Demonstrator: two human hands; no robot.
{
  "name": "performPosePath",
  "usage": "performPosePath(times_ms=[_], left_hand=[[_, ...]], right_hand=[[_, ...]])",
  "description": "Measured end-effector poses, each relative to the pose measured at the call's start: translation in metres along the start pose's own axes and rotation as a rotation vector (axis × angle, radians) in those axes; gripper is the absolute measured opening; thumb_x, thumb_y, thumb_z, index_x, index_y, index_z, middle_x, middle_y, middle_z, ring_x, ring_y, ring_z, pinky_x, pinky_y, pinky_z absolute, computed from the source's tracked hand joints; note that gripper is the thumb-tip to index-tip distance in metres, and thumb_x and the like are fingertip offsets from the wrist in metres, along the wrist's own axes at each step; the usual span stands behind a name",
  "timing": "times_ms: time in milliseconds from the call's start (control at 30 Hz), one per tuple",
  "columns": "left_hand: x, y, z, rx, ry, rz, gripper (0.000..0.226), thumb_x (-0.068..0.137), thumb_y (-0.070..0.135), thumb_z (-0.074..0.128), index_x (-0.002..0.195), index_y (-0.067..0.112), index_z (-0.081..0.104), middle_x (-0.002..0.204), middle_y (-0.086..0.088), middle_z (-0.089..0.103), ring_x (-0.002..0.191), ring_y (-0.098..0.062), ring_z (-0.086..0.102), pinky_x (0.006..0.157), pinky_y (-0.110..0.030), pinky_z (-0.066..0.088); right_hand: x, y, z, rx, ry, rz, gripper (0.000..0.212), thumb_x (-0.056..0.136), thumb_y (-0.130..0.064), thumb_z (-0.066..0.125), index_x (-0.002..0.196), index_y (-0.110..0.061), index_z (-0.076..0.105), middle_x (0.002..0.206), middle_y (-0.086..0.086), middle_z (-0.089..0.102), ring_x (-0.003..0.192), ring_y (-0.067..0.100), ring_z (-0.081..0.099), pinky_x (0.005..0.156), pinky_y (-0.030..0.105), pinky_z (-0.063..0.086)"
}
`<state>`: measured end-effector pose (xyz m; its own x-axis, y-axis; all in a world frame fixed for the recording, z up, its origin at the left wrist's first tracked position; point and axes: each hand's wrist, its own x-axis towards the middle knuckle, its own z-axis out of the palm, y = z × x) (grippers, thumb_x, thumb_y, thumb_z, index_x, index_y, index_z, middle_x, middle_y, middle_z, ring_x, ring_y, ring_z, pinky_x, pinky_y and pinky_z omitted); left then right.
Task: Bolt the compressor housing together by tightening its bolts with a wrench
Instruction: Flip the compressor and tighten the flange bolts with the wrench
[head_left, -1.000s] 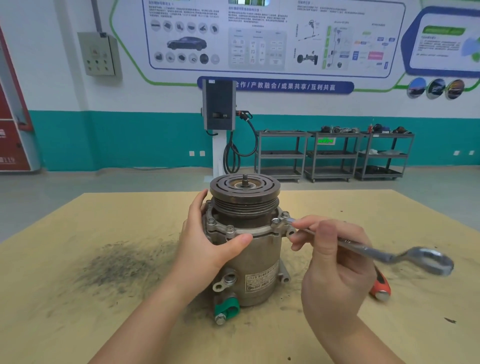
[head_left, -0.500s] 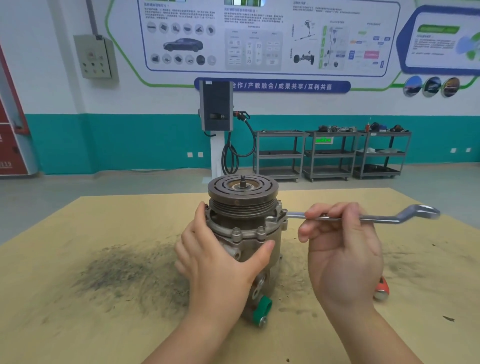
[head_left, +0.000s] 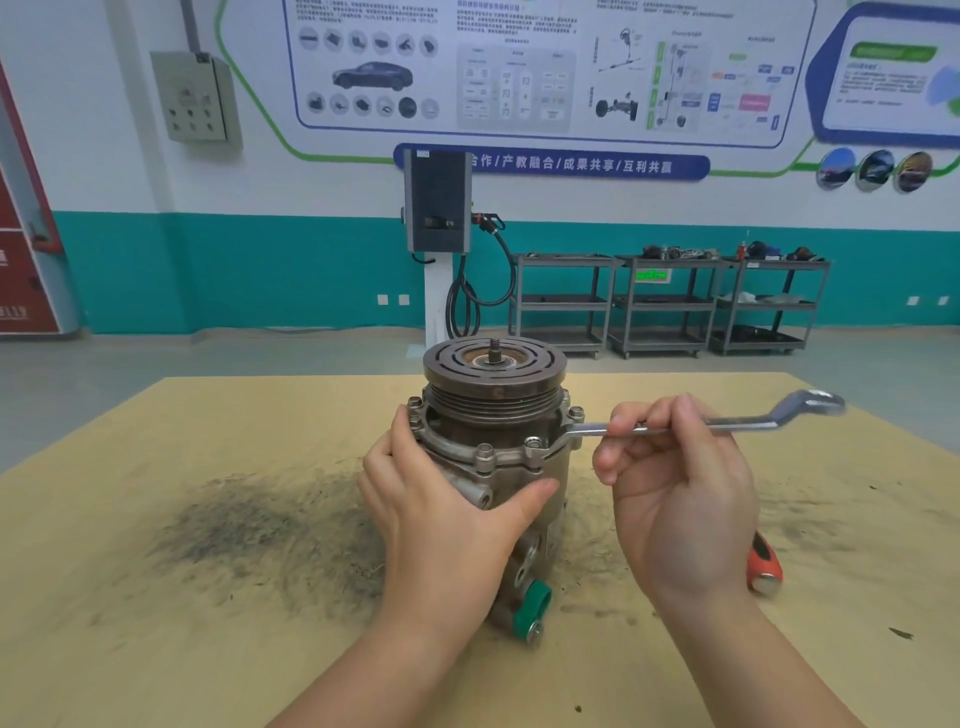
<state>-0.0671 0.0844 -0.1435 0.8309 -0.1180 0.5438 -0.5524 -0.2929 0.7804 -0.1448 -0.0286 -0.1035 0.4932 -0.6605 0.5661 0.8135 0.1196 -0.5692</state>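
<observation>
Partly hidden: orange tool (head_left: 763, 569) behind right hand (head_left: 680, 499).

A dark smear of metal filings (head_left: 244, 525) spreads across the left part of the tan tabletop (head_left: 156, 649). A red-handled tool (head_left: 763, 569) lies on the table's right side. Beyond the table, a grey charging station (head_left: 437, 200) stands on a white post with its black cable (head_left: 467, 306) looped below. Three metal shelf carts (head_left: 670, 304) line the teal-and-white wall to the right. A grey electrical box (head_left: 193, 96) hangs on the wall at left, and big printed posters (head_left: 519, 67) run above.
</observation>
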Motion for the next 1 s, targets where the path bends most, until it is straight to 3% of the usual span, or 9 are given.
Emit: performPosePath(times_ms=[100, 167, 233, 333, 500, 567, 667, 767, 1000], left_hand=[[-0.003, 0.003, 0.005, 0.047, 0.051, 0.006, 0.129, 0.049, 0.083, 0.068, 0.152, 0.029, 0.012, 0.112, 0.022, 0.014, 0.116, 0.0, 0.016, 0.106, -0.031, 0.024], [-0.007, 0.007, 0.012, 0.077, 0.103, 0.016, 0.114, 0.068, 0.075, 0.059, 0.153, 0.013, 0.017, 0.122, 0.012, 0.022, 0.118, -0.014, 0.025, 0.106, -0.04, 0.032], [-0.01, 0.01, 0.018, 0.086, 0.177, 0.001, 0.082, 0.084, 0.046, 0.038, 0.151, -0.001, 0.028, 0.127, -0.009, 0.035, 0.113, -0.028, 0.035, 0.097, -0.053, 0.042], [-0.008, 0.009, 0.017, 0.036, 0.193, -0.01, 0.079, 0.086, 0.042, 0.025, 0.149, -0.006, 0.035, 0.118, -0.024, 0.047, 0.109, -0.031, 0.04, 0.094, -0.051, 0.041], [-0.003, 0.001, 0.008, 0.063, 0.114, 0.072, 0.115, 0.064, 0.069, 0.04, 0.158, 0.009, 0.012, 0.119, 0.006, 0.022, 0.119, -0.015, 0.025, 0.1, -0.032, 0.016], [-0.002, 0.002, 0.003, 0.008, 0.111, 0.053, 0.122, 0.062, 0.08, 0.045, 0.158, 0.012, 0.014, 0.121, 0.013, 0.018, 0.126, -0.011, 0.023, 0.111, -0.038, 0.021], [0.002, 0.003, -0.005, -0.13, 0.093, 0.035, 0.109, 0.073, 0.079, 0.039, 0.157, 0.013, 0.017, 0.133, 0.014, 0.021, 0.137, -0.014, 0.024, 0.119, -0.046, 0.026], [0.011, -0.001, -0.012, -0.198, 0.071, 0.032, 0.111, 0.069, 0.081, 0.043, 0.156, 0.018, 0.015, 0.146, 0.013, 0.024, 0.139, -0.011, 0.026, 0.115, -0.033, 0.027], [-0.008, 0.002, -0.004, -0.064, -0.021, 0.122, 0.113, 0.059, 0.091, 0.051, 0.15, 0.045, 0.002, 0.149, 0.025, 0.015, 0.143, -0.003, 0.013, 0.115, -0.031, 0.015]], right_hand=[[-0.022, 0.011, 0.005, -0.283, -0.113, -0.445, 0.031, 0.102, -0.021, 0.045, 0.076, -0.017, 0.061, 0.075, 0.005, 0.064, 0.061, 0.02, 0.059, 0.058, 0.028, 0.047], [-0.034, 0.019, 0.009, -0.591, -0.313, -0.662, 0.029, 0.1, -0.026, 0.051, 0.079, -0.012, 0.064, 0.081, 0.001, 0.062, 0.073, 0.02, 0.06, 0.065, 0.029, 0.047], [-0.038, 0.025, 0.015, -0.755, -0.404, -0.693, 0.019, 0.097, -0.029, 0.058, 0.087, -0.015, 0.066, 0.086, -0.004, 0.059, 0.075, 0.019, 0.058, 0.065, 0.03, 0.046], [-0.038, 0.027, 0.019, -0.762, -0.404, -0.649, 0.011, 0.094, -0.032, 0.062, 0.091, -0.022, 0.066, 0.087, -0.009, 0.057, 0.077, 0.016, 0.058, 0.066, 0.029, 0.046], [-0.03, 0.018, 0.01, -0.661, -0.385, -0.674, 0.013, 0.097, -0.029, 0.058, 0.093, -0.02, 0.067, 0.09, -0.004, 0.065, 0.079, 0.019, 0.063, 0.071, 0.031, 0.049], [-0.022, 0.013, 0.008, -0.466, -0.264, -0.611, 0.018, 0.101, -0.031, 0.049, 0.093, -0.027, 0.065, 0.087, -0.003, 0.065, 0.073, 0.019, 0.062, 0.069, 0.031, 0.049], [-0.007, 0.0, 0.002, -0.154, -0.078, -0.302, 0.03, 0.1, -0.028, 0.044, 0.08, -0.025, 0.066, 0.077, 0.003, 0.064, 0.06, 0.019, 0.056, 0.059, 0.027, 0.047], [0.006, -0.005, -0.006, 0.035, 0.036, 0.017, 0.041, 0.098, -0.023, 0.041, 0.067, -0.018, 0.067, 0.069, 0.006, 0.061, 0.053, 0.018, 0.052, 0.052, 0.024, 0.045], [0.019, -0.005, -0.011, 0.198, 0.001, 0.279, 0.031, 0.085, -0.022, 0.047, 0.061, -0.014, 0.066, 0.066, 0.006, 0.058, 0.051, 0.016, 0.049, 0.047, 0.023, 0.041]])
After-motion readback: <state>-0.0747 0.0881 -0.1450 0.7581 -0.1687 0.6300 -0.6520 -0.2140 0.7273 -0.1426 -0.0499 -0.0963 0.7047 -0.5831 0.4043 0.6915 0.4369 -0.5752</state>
